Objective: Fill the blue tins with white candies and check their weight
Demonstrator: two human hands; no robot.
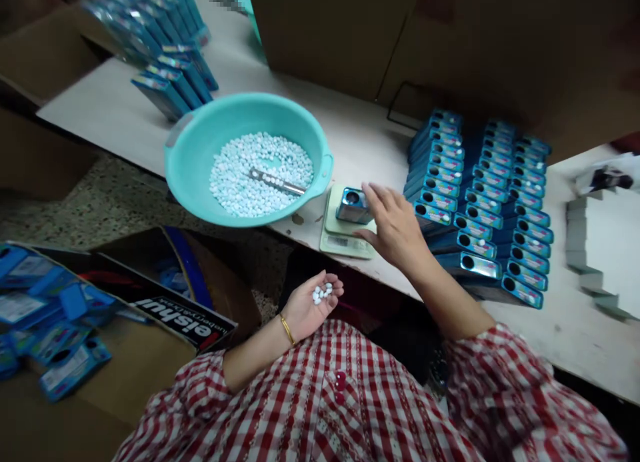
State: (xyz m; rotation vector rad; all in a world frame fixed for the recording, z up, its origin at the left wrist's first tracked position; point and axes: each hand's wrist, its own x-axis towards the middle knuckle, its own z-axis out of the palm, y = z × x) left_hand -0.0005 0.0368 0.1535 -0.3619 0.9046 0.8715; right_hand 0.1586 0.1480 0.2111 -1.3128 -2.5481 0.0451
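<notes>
My left hand (pixel 313 307) is cupped palm up in front of my body, with several small white tablets (pixel 321 293) lying in it. My right hand (pixel 395 225) is at a small blue box (pixel 353 207), its fingers and thumb around the right side. This box stands upright on a pale green scale (pixel 345 245) at the table's front edge, and a dark round hole shows in its top. Left of the scale, a turquoise basin (pixel 195 205) holds many more white tablets (pixel 240 175). A metal scoop (pixel 285 184) rests among them.
Rows of upright blue boxes (pixel 480 215) stand right of the scale, several with white tablets on top. More blue boxes (pixel 173 82) stand at the back left. A carton (pixel 115 375) with loose blue boxes is at lower left. Large cardboard (pixel 340 35) rises behind the table.
</notes>
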